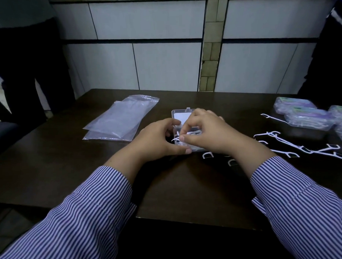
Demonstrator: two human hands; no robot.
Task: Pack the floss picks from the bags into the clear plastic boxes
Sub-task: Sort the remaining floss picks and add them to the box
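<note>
Your dark table (pixel 51 162) fills the middle of the view, with a panelled wall behind it and a person standing at each far corner. On its left side lie the flat, clear bags (pixel 120 119), stacked one on another and well apart from your hands. On the far right sit the packed boxes (pixel 305 118), wrapped and clustered together. Both your arms reach in wearing striped sleeves (pixel 88 219).

At the centre stands the open clear plastic box (pixel 182 117), its lid tilted up behind your fingers. Your left hand (pixel 157 138) curls round the box's left side, thumb along the near edge, gripping it. Your right hand (pixel 207 134) hovers over the box, thumb and forefinger pinching a white floss pick (pixel 177 138) just above the opening; more picks show white inside.

Loose floss picks (pixel 283 144) lie scattered on the table right of your right wrist, a few peeking out just beside it.
</note>
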